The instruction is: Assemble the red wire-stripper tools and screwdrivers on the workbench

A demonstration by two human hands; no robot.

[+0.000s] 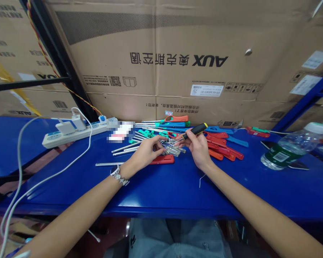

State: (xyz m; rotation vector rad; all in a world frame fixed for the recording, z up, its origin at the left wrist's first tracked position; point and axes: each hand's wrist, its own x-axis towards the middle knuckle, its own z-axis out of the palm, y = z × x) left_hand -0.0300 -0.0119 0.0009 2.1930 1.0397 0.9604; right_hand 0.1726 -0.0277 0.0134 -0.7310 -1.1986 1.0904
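My right hand [197, 145] is closed round a screwdriver [196, 131] with a black and yellow handle, its shaft pointing down to the left. My left hand [150, 150] has its fingers pinched together over a cluster of small clear and metal parts [174, 148]; what they hold is too small to name. Below the left fingers lies a red-handled lighter [163, 159] with a long metal tube. Behind and beside both hands are several more long lighters, with blue handles [174, 124], red handles [218, 139] and green parts [150, 134].
A white power strip [67, 134] with plugs and cables lies at the left. On the right, a plastic bottle [288, 148] rests near a dark flat phone-like object [298, 166]. Large cardboard boxes [164, 82] stand behind the blue table [164, 193].
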